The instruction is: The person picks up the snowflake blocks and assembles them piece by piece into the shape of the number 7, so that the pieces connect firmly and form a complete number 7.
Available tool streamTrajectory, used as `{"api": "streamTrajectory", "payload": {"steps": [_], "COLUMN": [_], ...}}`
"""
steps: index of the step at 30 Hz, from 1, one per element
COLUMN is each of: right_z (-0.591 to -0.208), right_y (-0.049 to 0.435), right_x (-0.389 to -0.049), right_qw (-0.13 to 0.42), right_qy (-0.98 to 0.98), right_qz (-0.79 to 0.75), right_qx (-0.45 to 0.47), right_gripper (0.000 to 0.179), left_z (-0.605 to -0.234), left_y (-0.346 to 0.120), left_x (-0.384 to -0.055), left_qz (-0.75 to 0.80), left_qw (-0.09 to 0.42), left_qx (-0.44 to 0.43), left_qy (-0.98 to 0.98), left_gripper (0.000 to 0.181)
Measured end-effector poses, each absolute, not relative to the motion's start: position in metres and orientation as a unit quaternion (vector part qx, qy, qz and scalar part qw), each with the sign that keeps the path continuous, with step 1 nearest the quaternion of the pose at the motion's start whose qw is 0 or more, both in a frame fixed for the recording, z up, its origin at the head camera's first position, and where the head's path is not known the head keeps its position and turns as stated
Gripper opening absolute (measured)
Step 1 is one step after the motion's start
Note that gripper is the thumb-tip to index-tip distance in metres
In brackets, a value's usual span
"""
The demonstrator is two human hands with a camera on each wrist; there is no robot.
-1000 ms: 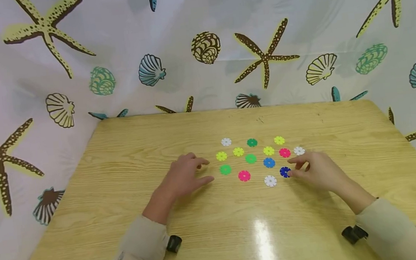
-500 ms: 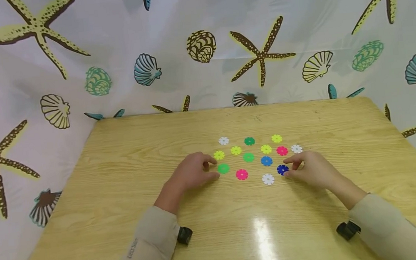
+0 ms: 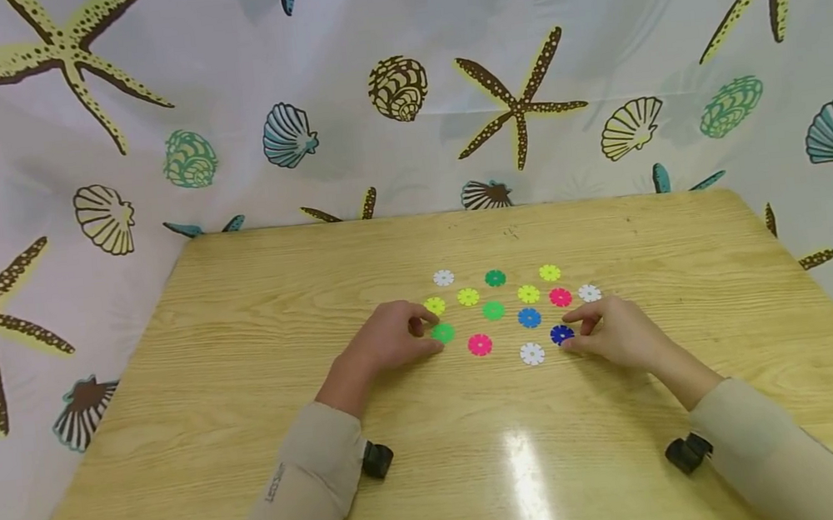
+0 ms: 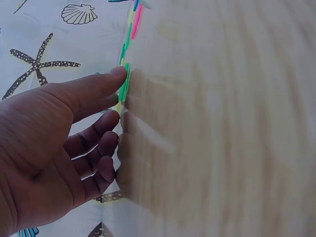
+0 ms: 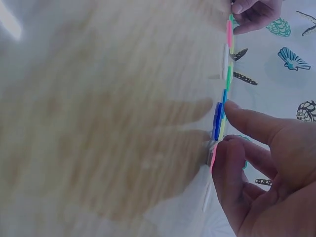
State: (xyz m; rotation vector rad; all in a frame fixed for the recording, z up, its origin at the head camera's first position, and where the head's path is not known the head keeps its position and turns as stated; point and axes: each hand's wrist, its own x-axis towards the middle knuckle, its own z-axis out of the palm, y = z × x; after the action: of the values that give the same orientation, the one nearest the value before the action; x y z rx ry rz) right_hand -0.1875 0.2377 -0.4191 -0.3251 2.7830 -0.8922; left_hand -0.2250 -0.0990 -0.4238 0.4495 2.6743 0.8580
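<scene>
My left hand (image 3: 388, 340) is at the left side of a loose group of small notched discs, thumb and forefinger apart at the edges of a bright green disc (image 3: 444, 334). In the left wrist view the left hand (image 4: 54, 116) has loosely bent fingers, with the thumb tip overlapping the green disc (image 4: 123, 91). My right hand (image 3: 622, 336) is at the group's right side, thumb and forefinger straddling a dark blue disc (image 3: 560, 334). The right wrist view shows the right hand (image 5: 276, 153) with the dark blue disc (image 5: 217, 121) at its fingertips. Both discs lie flat.
Between the hands lie a pink disc (image 3: 480, 345), a white disc (image 3: 533, 354), a light blue disc (image 3: 530, 318) and several more. The wooden table (image 3: 275, 282) ends at a printed curtain (image 3: 346, 149) behind and at the sides.
My left hand has moved right and come up to the green disc. My right hand has edged in closer around the dark blue disc. The discs keep their layout while the view shifts slightly.
</scene>
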Motion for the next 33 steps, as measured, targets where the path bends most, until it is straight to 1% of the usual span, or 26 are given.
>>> {"api": "streamTrajectory", "payload": {"steps": [9,17,33], "right_z": [-0.423,-0.430,-0.428], "right_y": [0.238,0.242,0.243], "right_x": [-0.192,-0.196,-0.194], "right_qw": [0.115,0.147,0.115], "right_qy": [0.934,0.911,0.924], "right_qz": [-0.325,-0.377,-0.358], "right_qx": [-0.094,-0.075,-0.067], "right_gripper": [0.038,0.041,0.036], "left_z": [-0.425,-0.432,-0.430], "left_y": [-0.101,-0.100,-0.091], "left_x": [-0.227,-0.231,-0.228], "left_qz": [0.298,0.314,0.339], "left_qw": [0.155,0.147,0.144], "left_qx": [0.156,0.179,0.150], "left_qy": [0.929,0.921,0.918], "left_gripper": [0.038,0.039,0.032]}}
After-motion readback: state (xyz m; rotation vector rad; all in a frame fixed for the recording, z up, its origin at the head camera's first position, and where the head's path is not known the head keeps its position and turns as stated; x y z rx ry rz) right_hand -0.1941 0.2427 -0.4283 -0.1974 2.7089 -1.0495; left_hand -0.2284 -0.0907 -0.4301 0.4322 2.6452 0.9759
